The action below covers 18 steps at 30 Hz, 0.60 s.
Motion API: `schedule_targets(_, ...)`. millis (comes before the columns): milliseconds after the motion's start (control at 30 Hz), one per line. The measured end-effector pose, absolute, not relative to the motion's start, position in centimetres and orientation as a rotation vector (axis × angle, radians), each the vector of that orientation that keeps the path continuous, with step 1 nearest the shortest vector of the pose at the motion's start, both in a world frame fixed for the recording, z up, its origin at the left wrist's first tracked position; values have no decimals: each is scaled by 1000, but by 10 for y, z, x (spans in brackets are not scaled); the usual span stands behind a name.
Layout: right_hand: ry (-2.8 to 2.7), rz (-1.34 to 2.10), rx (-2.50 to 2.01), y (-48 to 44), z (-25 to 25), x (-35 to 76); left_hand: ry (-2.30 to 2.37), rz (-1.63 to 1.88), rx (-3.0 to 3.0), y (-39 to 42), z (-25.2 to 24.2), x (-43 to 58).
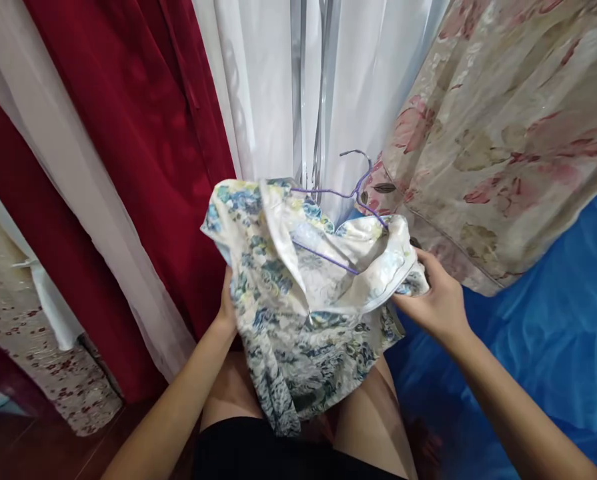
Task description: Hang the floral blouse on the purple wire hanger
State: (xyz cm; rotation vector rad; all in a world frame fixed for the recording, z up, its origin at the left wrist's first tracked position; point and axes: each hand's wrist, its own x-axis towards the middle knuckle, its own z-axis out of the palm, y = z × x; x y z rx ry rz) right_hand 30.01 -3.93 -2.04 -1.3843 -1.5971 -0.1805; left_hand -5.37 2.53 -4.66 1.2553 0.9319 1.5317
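Observation:
A floral blouse (273,287) in white, blue and yellow hangs over my lap, its neckline spread open with the white lining showing. Inside the neck sits a purple wire hanger (355,193), its hook sticking up and bent to the left. My right hand (435,293) grips the garment's right edge between thumb and fingers. At the opposite side, my left hand (227,303) is against the cloth, its fingers mostly hidden behind the fabric. A zipper pull (309,317) shows near the front of the neck opening.
Dark red (143,167) and white (263,87) long drapes or garments hang in front. A beige cloth with pink flowers (508,133) hangs at the right above shiny blue fabric (518,360). Lower left, another flowered cloth (53,360) reaches toward the brown floor (93,453).

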Motion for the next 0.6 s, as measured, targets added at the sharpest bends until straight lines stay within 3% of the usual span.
schedule_targets(100,-1659,-210,-1421,-30,4,298,793,1704,1009,25,-68,-39)
schedule_targets(267,-1865,-356,-1206,-25,21,290,1051,1718,1112,2,-119,-30)
schedule_targets(467,-1991,-373,-1065,-42,3,292,1126,1626,926,-30,-152,-9)
schedule_targets(600,-1474,-184,-883,-69,-34,258,1138,1598,792,-49,-154,-1)
